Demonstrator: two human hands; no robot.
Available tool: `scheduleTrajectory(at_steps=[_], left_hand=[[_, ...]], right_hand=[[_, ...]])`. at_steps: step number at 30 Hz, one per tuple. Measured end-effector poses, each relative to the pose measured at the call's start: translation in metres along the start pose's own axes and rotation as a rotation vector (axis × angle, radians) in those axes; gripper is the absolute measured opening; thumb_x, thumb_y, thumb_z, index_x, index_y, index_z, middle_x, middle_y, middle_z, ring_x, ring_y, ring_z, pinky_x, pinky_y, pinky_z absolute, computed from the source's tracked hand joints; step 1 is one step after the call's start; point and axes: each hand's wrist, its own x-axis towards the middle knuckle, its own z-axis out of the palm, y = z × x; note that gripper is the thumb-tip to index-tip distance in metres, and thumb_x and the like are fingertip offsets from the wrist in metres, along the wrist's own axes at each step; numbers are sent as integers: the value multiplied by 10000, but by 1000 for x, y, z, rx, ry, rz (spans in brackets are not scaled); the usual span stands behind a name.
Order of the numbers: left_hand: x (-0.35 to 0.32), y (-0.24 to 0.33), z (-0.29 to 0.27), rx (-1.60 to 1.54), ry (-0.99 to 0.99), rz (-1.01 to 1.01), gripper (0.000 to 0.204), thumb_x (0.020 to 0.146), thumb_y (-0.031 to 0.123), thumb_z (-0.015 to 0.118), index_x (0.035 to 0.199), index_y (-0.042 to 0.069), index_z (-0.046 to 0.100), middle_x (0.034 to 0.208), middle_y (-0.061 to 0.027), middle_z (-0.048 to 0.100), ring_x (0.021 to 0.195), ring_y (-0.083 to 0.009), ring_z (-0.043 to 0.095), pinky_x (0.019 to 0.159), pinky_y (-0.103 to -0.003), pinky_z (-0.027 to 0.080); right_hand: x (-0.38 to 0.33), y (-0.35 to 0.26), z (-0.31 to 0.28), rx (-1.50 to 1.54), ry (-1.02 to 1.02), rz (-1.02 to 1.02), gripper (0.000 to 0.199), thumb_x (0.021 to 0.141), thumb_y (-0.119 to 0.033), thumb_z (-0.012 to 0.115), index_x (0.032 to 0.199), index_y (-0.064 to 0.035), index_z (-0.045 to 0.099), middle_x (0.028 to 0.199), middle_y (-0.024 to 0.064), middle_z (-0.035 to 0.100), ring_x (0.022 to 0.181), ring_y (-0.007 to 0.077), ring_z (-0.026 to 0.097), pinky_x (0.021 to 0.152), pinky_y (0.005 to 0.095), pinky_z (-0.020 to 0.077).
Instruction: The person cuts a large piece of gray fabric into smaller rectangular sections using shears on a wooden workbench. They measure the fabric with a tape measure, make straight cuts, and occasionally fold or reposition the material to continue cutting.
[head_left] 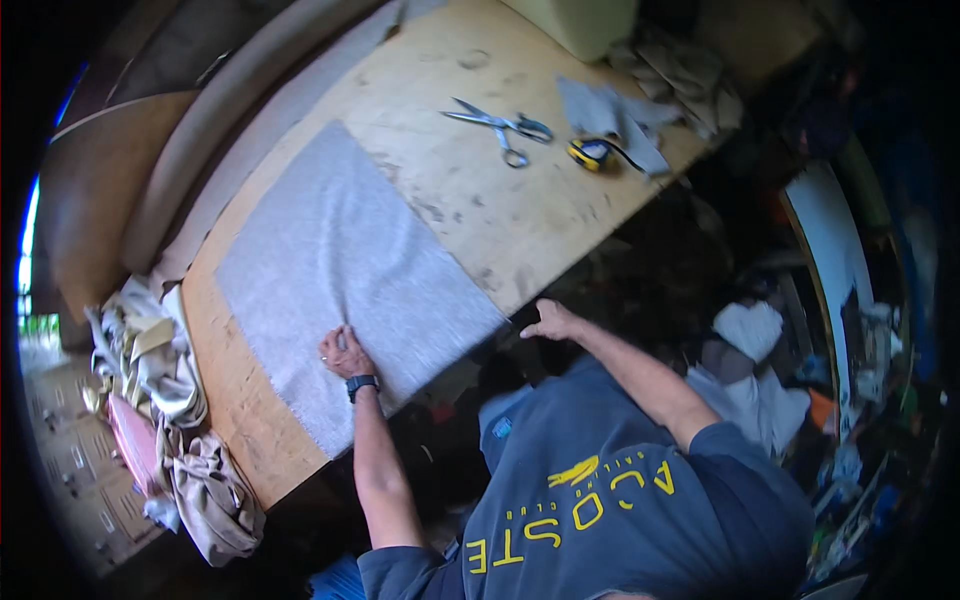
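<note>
A grey piece of fabric (345, 235) lies spread on the wooden table (450, 170), its near edge along the table's front edge. My left hand (345, 352), with a dark watch on the wrist, is closed on the fabric near its lower left part. From those fingers a raised fold runs up across the cloth. Just off the table's edge, by the fabric's right corner, my right hand (552, 320) is held with thumb and fingers apart and nothing visible in it.
Scissors (503, 130) and a yellow-and-black tape measure (592, 153) lie on the table's far right, beside grey cloth scraps (620, 120). A long fabric roll (215, 125) runs along the far left. Crumpled cloths (205, 490) hang at the left edge.
</note>
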Motion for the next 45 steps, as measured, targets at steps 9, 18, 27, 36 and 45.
scheduleTrajectory(at_steps=[9, 18, 27, 36, 45], left_hand=[[-90, -99, -114, 394, -76, -298, 484, 942, 312, 701, 1298, 2, 598, 1373, -247, 557, 1300, -407, 508, 1081, -490, 405], [6, -60, -196, -613, -654, -506, 149, 1025, 208, 627, 975, 70, 601, 769, 15, 538, 660, -82, 483, 588, -263, 414], [587, 173, -350, 166, 556, 466, 351, 1049, 294, 530, 1033, -33, 658, 959, -183, 693, 858, -266, 667, 732, -415, 517], [269, 48, -180, -2, 188, 604, 509, 1009, 145, 626, 1479, -8, 502, 1573, -214, 439, 1490, -390, 351, 1225, -476, 273], [-52, -82, -124, 311, -230, -473, 517, 936, 321, 709, 1299, -19, 568, 1324, -245, 577, 1235, -401, 528, 1066, -491, 401]], right_hand=[[-19, 9, 54, 376, -27, -120, 281, 1038, -244, 593, 999, 26, 662, 918, 78, 677, 780, 148, 656, 697, 326, 577], [-131, -195, -70, 250, -561, -95, 308, 1071, -258, 557, 873, -23, 579, 776, 15, 622, 680, 87, 637, 631, 291, 539], [-42, -582, -339, -660, 831, -893, 244, 1031, -210, 575, 950, 2, 663, 763, 96, 648, 718, 200, 652, 694, 372, 526], [16, -414, -179, -152, 723, -835, 374, 1019, -269, 594, 1225, 30, 686, 1124, 223, 739, 1036, 311, 722, 918, 390, 557], [-5, -117, 30, -288, 737, -107, 385, 908, -317, 735, 1114, -22, 597, 960, 216, 656, 917, 365, 651, 813, 520, 498]])
